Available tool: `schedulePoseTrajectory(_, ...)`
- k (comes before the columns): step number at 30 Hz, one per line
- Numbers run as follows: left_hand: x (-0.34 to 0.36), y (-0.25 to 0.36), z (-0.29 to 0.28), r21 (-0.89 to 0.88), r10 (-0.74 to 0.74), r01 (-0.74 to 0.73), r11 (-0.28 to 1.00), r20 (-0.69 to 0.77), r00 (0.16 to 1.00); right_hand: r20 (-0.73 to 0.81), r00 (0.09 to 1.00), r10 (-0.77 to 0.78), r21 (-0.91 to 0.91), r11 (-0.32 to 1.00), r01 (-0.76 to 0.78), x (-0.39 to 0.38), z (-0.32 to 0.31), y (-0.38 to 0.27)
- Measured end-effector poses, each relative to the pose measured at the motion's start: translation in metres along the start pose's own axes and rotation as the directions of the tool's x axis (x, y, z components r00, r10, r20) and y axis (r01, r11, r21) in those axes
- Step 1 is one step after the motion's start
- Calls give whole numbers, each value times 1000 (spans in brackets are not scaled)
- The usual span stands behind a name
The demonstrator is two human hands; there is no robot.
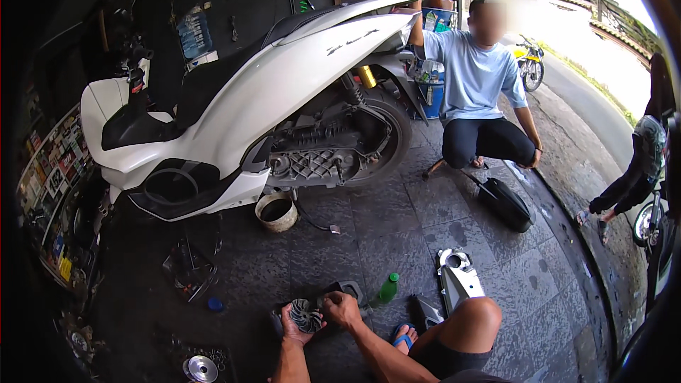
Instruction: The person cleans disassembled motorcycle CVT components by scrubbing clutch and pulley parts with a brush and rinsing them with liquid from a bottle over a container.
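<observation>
A grey metal fan wheel with curved fins [306, 316] rests in my left hand [291, 330], whose fingers wrap round its edge with the finned face turned up. Just right of it, my right hand [343, 309] is closed with the knuckles up. Whatever its fingers may hold is hidden from this view. A dark shallow tray [352, 288] lies behind and beside that hand, partly covered by it. To the right of the tray stands a green bottle [387, 289].
A white scooter [234, 92] stands ahead, with a round dirty tub [276, 211] beneath it. Metal cover [461, 282], black case [506, 204], tools [189, 271], blue cap [215, 304] and silver disc [203, 369] lie around. A person [479, 74] squats by the rear wheel, one hand on the tail.
</observation>
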State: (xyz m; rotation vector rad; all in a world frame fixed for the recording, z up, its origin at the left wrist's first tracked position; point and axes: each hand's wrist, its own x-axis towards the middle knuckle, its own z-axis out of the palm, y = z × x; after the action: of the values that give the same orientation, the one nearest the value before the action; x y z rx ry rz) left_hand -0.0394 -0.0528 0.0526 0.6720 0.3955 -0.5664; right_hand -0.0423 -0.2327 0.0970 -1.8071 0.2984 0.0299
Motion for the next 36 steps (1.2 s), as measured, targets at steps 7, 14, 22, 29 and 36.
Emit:
schedulePoseTrajectory(7, 0, 2, -9, -31, 77, -81, 996, -114, 991, 307, 947, 98, 294, 936, -192, -10, 2, -16)
schedulePoseTrajectory(14, 3, 0, -7, -113, 48, -60, 992, -106, 993, 291, 957, 5, 243, 967, -80, -10, 3, -10)
schedulePoseTrajectory(22, 19, 3, -27, -145, 143, -174, 974, -203, 969, 140, 990, 32, -368, 930, 22, -6, 12, 46)
schedulePoseTrajectory(29, 7, 0, -34, -138, 149, -188, 972, -250, 957, 126, 988, 86, -365, 930, -35, -20, 9, 39)
schedulePoseTrajectory(36, 2, -12, -33, -111, 145, -163, 980, -151, 978, 316, 947, -50, 403, 911, -86, -26, 13, 5)
